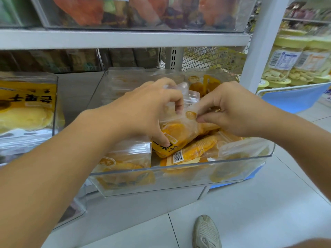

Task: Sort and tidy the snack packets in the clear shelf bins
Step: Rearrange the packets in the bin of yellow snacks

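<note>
Orange-and-clear snack packet (pixel 176 130) sits up in both my hands over the middle of the clear bin (pixel 180 170), which is pulled fwd off the shelf (pixel 125 39). Left hand (pixel 148 111) has its fingers curled round the packet's left side and top, thumb pressed on the printed lower end. Right hand (pixel 231 111) pinches the clear upper part betw thumb and fingertips. So both hands are closed on the one packet, neither nearer than the other; it lies right betw them.

Long axis runs from the bin's front-left toward its back-right, tilted: clear top end up and away from me, orange printed end down toward the bin's front wall. The face with the fruit slices looks up at the camera.

Below it, loose packets (pixel 197 149) lie flat and skewed in the right half of the bin, one with its barcode up. Along the left side a row of packets (pixel 129 158) stands more or less upright.

My guess at the step: turn this one upright and drop it beside that left row, so the move goes down and left, w/ the printed end leading. Slippery film, may slide in the pinch.

Another bin (pixel 28 104) with yellow packets sits at the shelf's left end.
</note>
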A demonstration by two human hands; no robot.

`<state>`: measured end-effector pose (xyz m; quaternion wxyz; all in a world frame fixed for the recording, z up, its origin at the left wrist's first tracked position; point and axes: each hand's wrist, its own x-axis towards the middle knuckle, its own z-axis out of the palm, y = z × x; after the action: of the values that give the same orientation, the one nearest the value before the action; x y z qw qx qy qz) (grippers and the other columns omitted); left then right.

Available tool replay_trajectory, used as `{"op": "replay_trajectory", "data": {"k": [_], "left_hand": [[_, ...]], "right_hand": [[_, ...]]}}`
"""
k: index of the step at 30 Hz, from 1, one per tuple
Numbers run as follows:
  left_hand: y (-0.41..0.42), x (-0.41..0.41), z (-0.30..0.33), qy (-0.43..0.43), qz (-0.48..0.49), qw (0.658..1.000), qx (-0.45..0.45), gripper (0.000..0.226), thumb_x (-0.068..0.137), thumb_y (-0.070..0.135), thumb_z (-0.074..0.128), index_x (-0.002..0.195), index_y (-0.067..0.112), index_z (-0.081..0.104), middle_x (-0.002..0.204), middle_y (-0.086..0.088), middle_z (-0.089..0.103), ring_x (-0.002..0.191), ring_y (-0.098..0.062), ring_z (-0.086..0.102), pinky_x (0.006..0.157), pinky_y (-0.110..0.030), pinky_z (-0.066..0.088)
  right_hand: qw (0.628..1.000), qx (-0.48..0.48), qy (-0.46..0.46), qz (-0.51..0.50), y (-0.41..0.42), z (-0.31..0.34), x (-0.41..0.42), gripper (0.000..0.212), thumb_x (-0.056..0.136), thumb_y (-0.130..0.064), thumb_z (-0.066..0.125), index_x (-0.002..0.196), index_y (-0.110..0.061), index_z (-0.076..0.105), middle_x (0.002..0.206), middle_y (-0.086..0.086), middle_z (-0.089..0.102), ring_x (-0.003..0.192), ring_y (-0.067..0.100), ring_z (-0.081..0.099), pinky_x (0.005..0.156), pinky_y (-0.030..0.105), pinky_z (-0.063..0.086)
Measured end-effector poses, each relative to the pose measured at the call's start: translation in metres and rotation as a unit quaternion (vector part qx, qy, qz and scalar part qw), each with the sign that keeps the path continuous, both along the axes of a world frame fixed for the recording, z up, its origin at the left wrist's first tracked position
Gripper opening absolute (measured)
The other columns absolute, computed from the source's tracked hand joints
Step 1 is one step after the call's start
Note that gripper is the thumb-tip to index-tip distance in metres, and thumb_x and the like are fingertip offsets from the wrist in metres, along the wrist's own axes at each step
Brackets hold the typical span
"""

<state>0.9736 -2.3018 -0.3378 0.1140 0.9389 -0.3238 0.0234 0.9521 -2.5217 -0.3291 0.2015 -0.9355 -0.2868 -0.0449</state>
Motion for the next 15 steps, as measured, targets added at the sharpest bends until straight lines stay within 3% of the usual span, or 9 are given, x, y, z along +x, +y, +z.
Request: {"op": "replay_trajectory", "data": {"k": [3,5,7,9,11,13,15], "left_hand": [[-0.003,-0.003,0.0,-0.017,0.018,0.999,0.031,0.085,0.041,0.054,0.096,0.11,0.044,0.048,0.145,0.014,0.03,0.132,-0.017,0.036,0.092,-0.051,0.048],[-0.005,-0.006,-0.001,-0.042,0.025,0.997,0.054,0.099,0.04,0.057,0.096,0.125,0.043,0.048,0.151,0.012,0.027,0.136,-0.02,0.033,0.092,-0.052,0.049],[-0.005,-0.007,-0.002,-0.043,0.023,0.997,0.056,0.106,0.039,0.06,0.095,0.132,0.05,0.045,0.153,0.011,0.025,0.139,-0.021,0.031,0.094,-0.054,0.048],[-0.002,-0.007,-0.001,-0.017,-0.012,1.0,0.02,0.091,0.043,0.067,0.089,0.124,0.056,0.048,0.151,0.011,0.027,0.138,-0.022,0.031,0.1,-0.054,0.045],[0.002,-0.007,0.0,0.025,-0.05,0.997,-0.048,0.058,0.054,0.078,0.077,0.103,0.056,0.056,0.147,0.011,0.034,0.137,-0.018,0.035,0.108,-0.051,0.039],[0.004,-0.003,0.0,0.043,-0.059,0.994,-0.082,0.035,0.064,0.069,0.078,0.09,0.053,0.062,0.145,0.01,0.039,0.136,-0.013,0.038,0.113,-0.045,0.034],[0.004,0.0,-0.001,0.021,-0.064,0.995,-0.069,0.037,0.066,0.053,0.086,0.095,0.048,0.064,0.146,0.009,0.04,0.135,-0.014,0.04,0.112,-0.044,0.035]], "right_hand": [[0.997,0.06,0.041,0.038,0.004,-0.001,-0.002,0.036,0.089,0.003,0.068,0.093,-0.032,0.075,0.076,-0.027,0.069,0.075,-0.011,0.062,0.072,0.005,0.042],[0.995,0.083,0.029,0.049,0.007,0.0,-0.002,0.031,0.092,0.0,0.066,0.097,-0.03,0.073,0.086,-0.019,0.072,0.083,-0.006,0.065,0.077,0.011,0.045],[0.997,0.067,-0.015,0.045,0.011,-0.003,-0.001,0.025,0.093,-0.008,0.068,0.09,-0.033,0.068,0.083,-0.015,0.07,0.079,-0.001,0.063,0.075,0.019,0.046],[0.996,0.014,-0.075,0.051,0.019,-0.003,-0.001,0.01,0.089,-0.016,0.07,0.083,-0.023,0.069,0.069,-0.013,0.061,0.064,0.001,0.054,0.065,0.022,0.041],[0.987,-0.062,-0.131,0.069,0.028,0.001,-0.003,0.005,0.082,-0.021,0.071,0.079,-0.017,0.072,0.055,-0.014,0.047,0.053,-0.003,0.039,0.059,0.026,0.033],[0.981,-0.103,-0.148,0.066,0.037,0.003,-0.004,0.013,0.077,-0.028,0.078,0.072,-0.019,0.069,0.052,-0.017,0.04,0.054,0.0,0.038,0.059,0.029,0.037],[0.981,-0.123,-0.151,0.016,0.043,0.002,-0.005,0.028,0.074,-0.041,0.083,0.07,-0.022,0.063,0.056,-0.015,0.046,0.06,0.014,0.049,0.062,0.034,0.047]]}}
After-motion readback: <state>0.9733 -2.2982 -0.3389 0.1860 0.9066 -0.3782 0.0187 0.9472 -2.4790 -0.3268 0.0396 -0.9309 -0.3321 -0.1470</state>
